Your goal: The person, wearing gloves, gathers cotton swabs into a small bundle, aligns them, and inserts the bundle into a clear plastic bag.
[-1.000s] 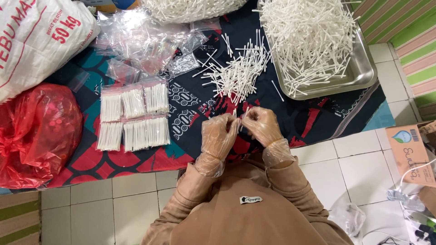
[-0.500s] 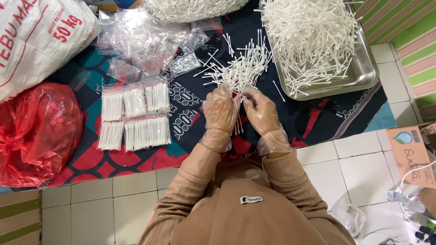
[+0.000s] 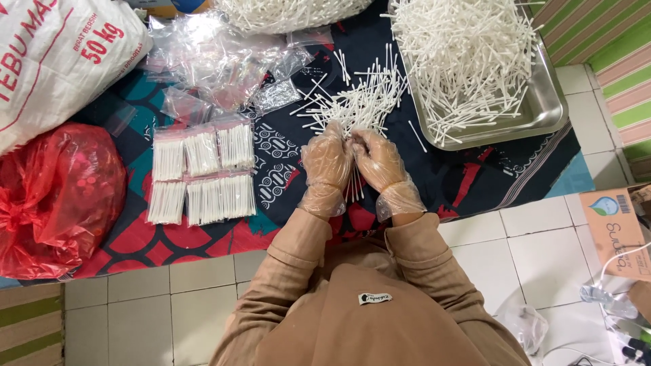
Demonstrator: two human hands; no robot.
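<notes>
Clear plastic gloves are worn on both hands. A small bunch of white sticks (image 3: 353, 181) is gripped between the left hand (image 3: 327, 163) and the right hand (image 3: 377, 157), just below a loose pile of sticks (image 3: 359, 102) on the patterned cloth (image 3: 475, 183). Filled packets (image 3: 202, 177) are laid to the left, a steel tray (image 3: 542, 112) to the right.

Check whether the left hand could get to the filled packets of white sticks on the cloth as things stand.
Probably yes. The packets lie flat beside the left hand, with only bare patterned cloth between. But both hands are closed on a bundle of sticks, so it would need to let go.
</notes>
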